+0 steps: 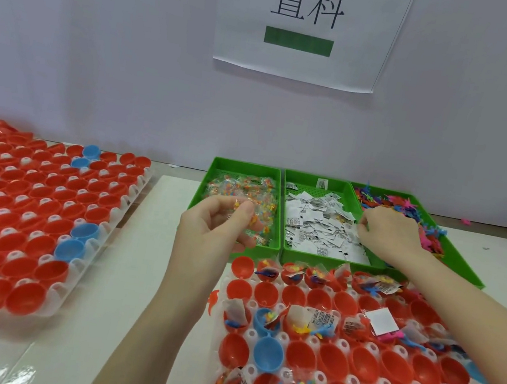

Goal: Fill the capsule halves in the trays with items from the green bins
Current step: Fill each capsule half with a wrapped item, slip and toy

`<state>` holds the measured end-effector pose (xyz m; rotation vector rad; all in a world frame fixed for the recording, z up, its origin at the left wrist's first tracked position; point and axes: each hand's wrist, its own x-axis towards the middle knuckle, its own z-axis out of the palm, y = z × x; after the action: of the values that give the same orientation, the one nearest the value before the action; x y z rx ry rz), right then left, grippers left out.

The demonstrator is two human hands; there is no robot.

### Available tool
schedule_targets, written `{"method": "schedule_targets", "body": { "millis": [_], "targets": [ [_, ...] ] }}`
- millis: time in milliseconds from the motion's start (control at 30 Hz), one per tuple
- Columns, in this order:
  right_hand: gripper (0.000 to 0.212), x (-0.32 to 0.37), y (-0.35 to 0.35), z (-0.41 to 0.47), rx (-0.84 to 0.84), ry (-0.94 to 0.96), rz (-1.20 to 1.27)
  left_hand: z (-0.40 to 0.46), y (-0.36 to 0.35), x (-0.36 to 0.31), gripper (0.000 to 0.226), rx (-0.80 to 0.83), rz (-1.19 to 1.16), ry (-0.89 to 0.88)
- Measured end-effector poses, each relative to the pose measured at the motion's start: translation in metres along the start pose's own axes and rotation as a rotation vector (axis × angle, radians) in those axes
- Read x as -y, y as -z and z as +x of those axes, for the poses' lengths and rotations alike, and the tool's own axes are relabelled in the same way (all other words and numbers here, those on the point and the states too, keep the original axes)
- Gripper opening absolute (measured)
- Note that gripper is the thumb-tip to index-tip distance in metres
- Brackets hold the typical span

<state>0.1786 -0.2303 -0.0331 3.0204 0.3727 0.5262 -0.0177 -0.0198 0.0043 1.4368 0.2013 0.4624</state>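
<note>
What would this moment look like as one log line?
left hand: holds candy packet | right hand: reaching in paper-slip bin | near tray: partly filled

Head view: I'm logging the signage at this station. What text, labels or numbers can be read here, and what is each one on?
"置料": large black characters on the white paper sign on the wall, above a plain green bar.
White paper slips in the middle green bin: printed marks, too small to read.
Slips and packets in the filled capsule halves: print too blurred to read.

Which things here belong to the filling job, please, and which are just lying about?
Job: three green bins, near tray of capsule halves, clear packets, left hand, right hand.
Lying about: wall sign, stray orange figure.
</note>
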Motion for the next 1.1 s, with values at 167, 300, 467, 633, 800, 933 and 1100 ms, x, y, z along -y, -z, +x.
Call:
{"method": "schedule_targets", "body": {
  "millis": [167, 300, 467, 633, 800, 933, 1100],
  "targets": [
    [0.023, 0.003, 0.022, -0.012, -0.151, -0.132, 0.499, -0.006, -0.005, -0.001, 0.005, 0.101, 0.009, 0.072],
    [0.020, 0.018, 0.061, -0.039, -0.220, -0.062, 0.954, -0.010, -0.013, -0.002, 0.012, 0.194, -0.055, 0.238],
    [0.025, 0.044, 0.121, -0.112, -0.525, 0.528, 0.642, -0.018, -0.020, -0.011, 0.018, 0.382, -0.247, 0.413],
    [0.024, 0.039, 0.133, -0.150, -0.599, 0.771, 0.272, -0.028, -0.030, -0.021, 0.016, 0.538, -0.262, 0.437],
    [0.025, 0.028, 0.135, -0.159, -0.513, 0.769, 0.195, -0.037, -0.036, -0.025, 0.020, 0.611, -0.202, 0.379],
    [0.016, 0.028, 0.145, -0.168, -0.228, 0.465, 0.761, -0.040, -0.041, -0.022, 0.010, 0.569, -0.160, 0.320],
    [0.040, 0.023, 0.158, -0.167, 0.299, -0.115, 1.869, -0.051, -0.053, -0.023, 0.009, 0.546, -0.135, 0.267]
  ]
}}
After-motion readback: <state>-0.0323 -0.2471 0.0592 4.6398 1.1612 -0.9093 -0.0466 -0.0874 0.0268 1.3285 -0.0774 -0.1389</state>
